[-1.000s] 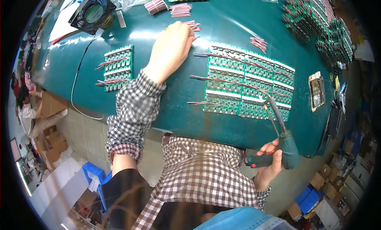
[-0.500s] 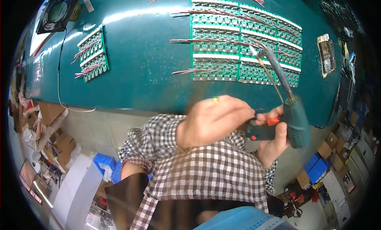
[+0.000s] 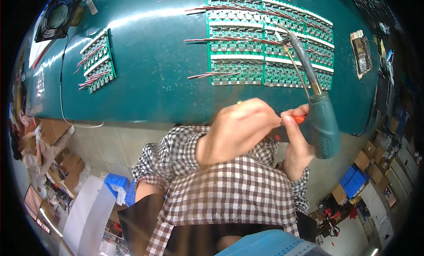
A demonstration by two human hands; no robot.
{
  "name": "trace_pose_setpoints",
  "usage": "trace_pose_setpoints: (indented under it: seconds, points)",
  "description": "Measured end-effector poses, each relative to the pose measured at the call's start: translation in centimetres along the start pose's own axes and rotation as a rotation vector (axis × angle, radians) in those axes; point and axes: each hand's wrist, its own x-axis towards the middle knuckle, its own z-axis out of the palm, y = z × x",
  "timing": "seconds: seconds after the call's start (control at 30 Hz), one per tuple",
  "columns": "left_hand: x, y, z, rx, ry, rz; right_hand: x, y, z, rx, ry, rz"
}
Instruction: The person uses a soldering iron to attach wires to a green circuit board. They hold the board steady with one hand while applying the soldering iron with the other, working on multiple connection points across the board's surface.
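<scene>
A soldering gun (image 3: 324,128) with a green body, an orange-red trigger and a bent metal tip is held by my right hand (image 3: 298,147). Its tip points away from me, and in the picture it overlaps the green circuit boards (image 3: 238,72). A thin metal tube runs alongside the tip. My left hand (image 3: 245,132) is closed in a pinch and meets my right thumb and forefinger beside the trigger. What the left fingers pinch is too small to make out. Red and dark wires (image 3: 214,74) lie across the rows of boards.
Another circuit board panel (image 3: 98,61) with wires lies on the left of the green table (image 3: 150,79). A black fan (image 3: 58,17) stands at the far left, its cable (image 3: 62,90) trailing to the near edge. A worn, dark-stained block (image 3: 361,55) lies at the right.
My right thumb and forefinger have drawn together beside the trigger, against my left fingertips. The gun has shifted slightly left and up in the picture; the whole table view has shifted similarly.
</scene>
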Motion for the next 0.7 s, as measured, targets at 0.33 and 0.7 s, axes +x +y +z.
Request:
trace_pose_setpoints:
  seconds: [0.33,0.7]
  points:
    - [1.2,1.6,-2.5,0.043,0.02,-0.341,0.0,-0.8,-0.2,-0.126,0.005,0.044]
    - [3.9,-1.5,-3.7,0.672,0.019,-0.28,-1.3,-1.7,-4.4,-0.061,0.018,0.054]
